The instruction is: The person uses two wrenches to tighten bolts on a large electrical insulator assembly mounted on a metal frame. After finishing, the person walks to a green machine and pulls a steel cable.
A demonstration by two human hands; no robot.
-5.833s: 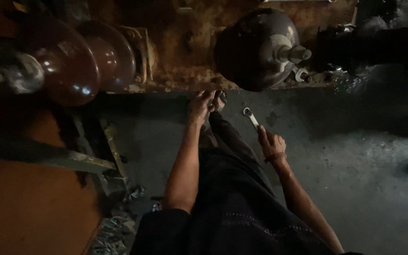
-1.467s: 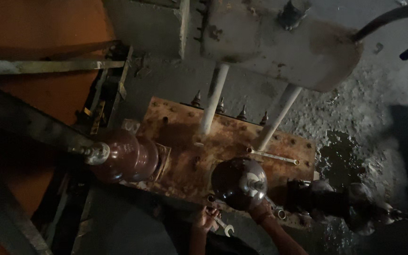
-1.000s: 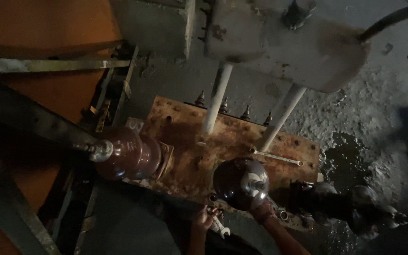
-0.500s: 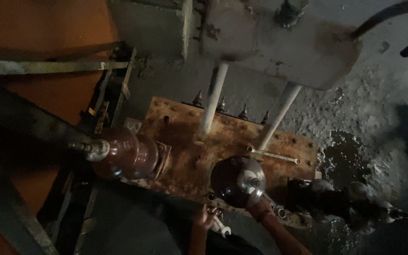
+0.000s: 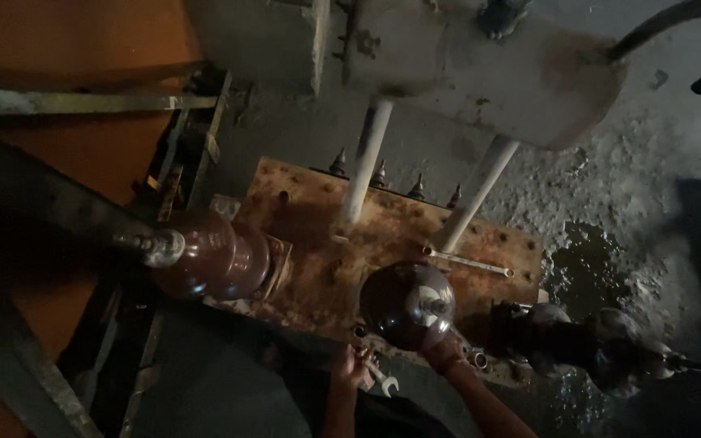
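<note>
My left hand is at the near edge of the rusty cover plate, closed on a small open-ended wrench that sticks out to the right. My right hand presses against the underside of the dark brown middle bushing. Its fingers are hidden by the bushing. Both forearms come up from the bottom edge of the head view.
A larger brown bushing stands at the plate's left end and a dark one lies at the right. A grey tank on two pipes spans the far side. A thin rod lies on the plate. An oily puddle is at the right.
Earlier the wrench was in my right hand over the floor; now both hands are at the middle bushing with the wrench by my left. In the last second they barely move.
</note>
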